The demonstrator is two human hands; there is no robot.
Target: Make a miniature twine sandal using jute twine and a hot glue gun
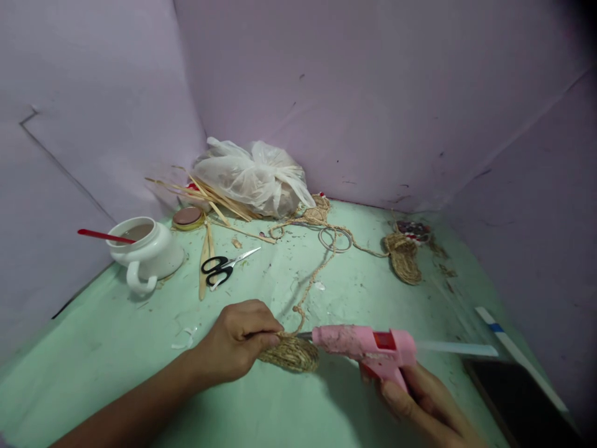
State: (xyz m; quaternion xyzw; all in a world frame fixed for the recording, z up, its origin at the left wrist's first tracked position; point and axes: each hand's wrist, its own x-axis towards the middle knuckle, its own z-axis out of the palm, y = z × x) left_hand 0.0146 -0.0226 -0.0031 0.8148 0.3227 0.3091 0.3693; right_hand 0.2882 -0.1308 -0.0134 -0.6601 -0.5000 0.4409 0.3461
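Observation:
My left hand (240, 339) is closed, pinching the edge of a small coiled jute piece (291, 354) on the green table. A braided jute cord (310, 283) runs from the coil toward the back. My right hand (415, 395) grips the handle of a pink glue gun (368, 348). Its metal nozzle points left and touches the top of the coil beside my left fingers. A clear glue stick (454, 350) sticks out of the gun's rear.
A white cup (147, 252) with a red stick stands at the left, with black scissors (221, 267) beside it. Straw strips and a plastic bag (254, 177) lie at the back. Another woven jute piece (403, 255) rests at the right. A dark flat object (517, 398) sits at lower right.

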